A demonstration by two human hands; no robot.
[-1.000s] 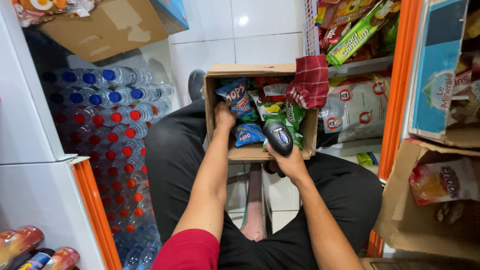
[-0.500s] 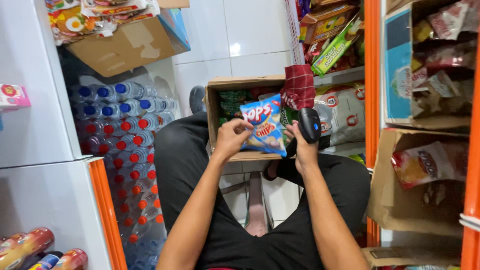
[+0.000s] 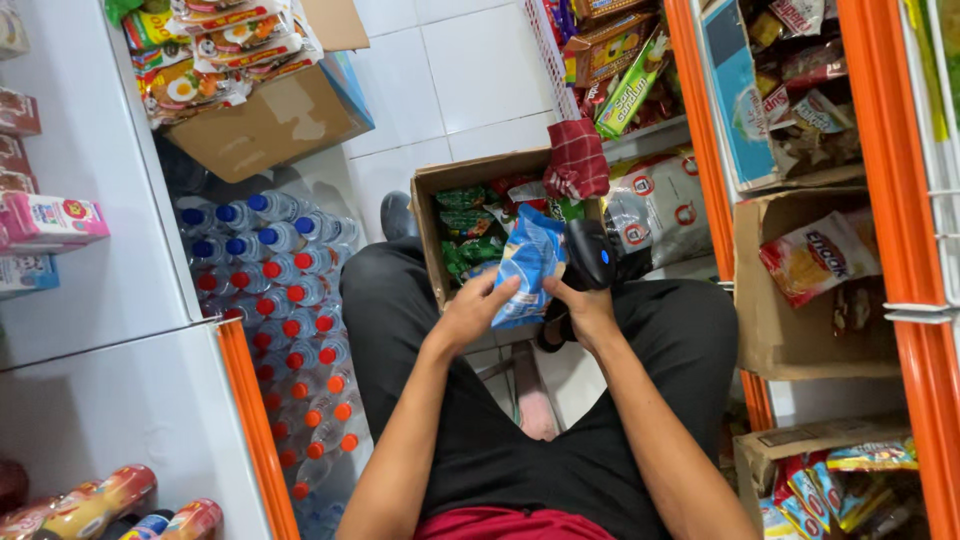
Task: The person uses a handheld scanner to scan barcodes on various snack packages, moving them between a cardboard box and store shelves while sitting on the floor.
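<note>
Seen from above, packs of capped water bottles (image 3: 285, 290) stand at the left. A seated person's left hand (image 3: 472, 312) grips a blue snack bag (image 3: 528, 262) over the lap, in front of a cardboard box (image 3: 428, 225) of snacks. The right hand (image 3: 585, 305) (partly hidden, so its grip is unclear) seems closed around a black handheld scanner (image 3: 590, 254) touching the bag.

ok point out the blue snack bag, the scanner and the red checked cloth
blue snack bag (image 3: 528, 262), head view, on the middle of the crinkled blue face
scanner (image 3: 590, 255), head view, on the black head beside its small blue light
red checked cloth (image 3: 577, 160), head view, on the middle of the folded cloth
</note>
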